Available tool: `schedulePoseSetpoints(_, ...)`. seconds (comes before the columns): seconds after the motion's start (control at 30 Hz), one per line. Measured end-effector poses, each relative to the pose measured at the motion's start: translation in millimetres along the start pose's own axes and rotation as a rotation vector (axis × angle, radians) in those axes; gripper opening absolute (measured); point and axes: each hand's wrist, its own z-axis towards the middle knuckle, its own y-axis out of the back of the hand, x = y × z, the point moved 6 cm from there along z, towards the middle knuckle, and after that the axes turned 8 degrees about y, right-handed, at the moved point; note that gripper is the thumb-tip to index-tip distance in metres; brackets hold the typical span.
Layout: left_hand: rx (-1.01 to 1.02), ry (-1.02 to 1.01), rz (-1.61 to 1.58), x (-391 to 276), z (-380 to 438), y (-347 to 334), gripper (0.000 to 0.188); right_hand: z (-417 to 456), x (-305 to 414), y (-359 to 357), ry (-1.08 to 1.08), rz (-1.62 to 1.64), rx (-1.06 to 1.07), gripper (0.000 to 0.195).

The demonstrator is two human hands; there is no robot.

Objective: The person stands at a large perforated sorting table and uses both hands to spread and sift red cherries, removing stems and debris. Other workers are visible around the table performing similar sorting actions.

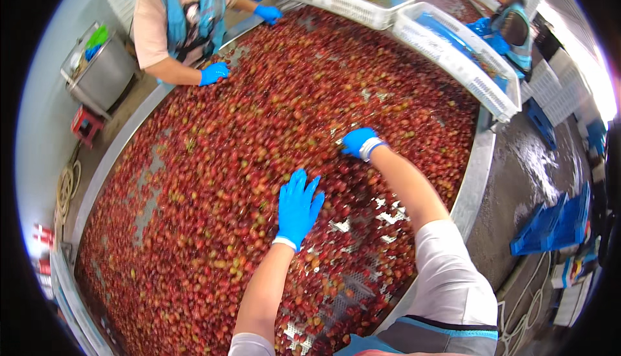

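Small round fruit (228,162), mostly red with some yellow-green ones, covers a wide perforated metal sorting table (148,215). My left hand (297,210), in a blue glove, lies palm down over the fruit with its fingers apart. Farther off and to the right is my right hand (360,142), also gloved in blue. Its fingers point down into the fruit, and their tips are hidden, so I cannot tell whether they grip anything. Beneath and in front of my right forearm, bare patches of the perforated surface show through.
Across from me a person's blue-gloved hand (214,73) rests at the table's metal rim (121,149). White plastic crates (339,4) span the far side, one holding greenish bits. Another person (509,30) stands beyond. A blue pallet (553,225) is on the wet floor to the right.
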Motion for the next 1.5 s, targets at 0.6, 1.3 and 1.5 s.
schedulePoseSetpoints(0.6,-0.090,0.404,0.220,202,-157,128,0.025,101,434,29,0.176,0.576,-0.513,0.020)
schedulePoseSetpoints(1.3,0.048,0.186,0.068,33,-226,140,0.040,-168,374,-30,-0.400,1.922,-0.226,0.017)
schedulePoseSetpoints(1.5,0.287,0.007,-0.252,66,-397,211,0.034,-60,480,5,0.391,0.573,-0.154,0.045)
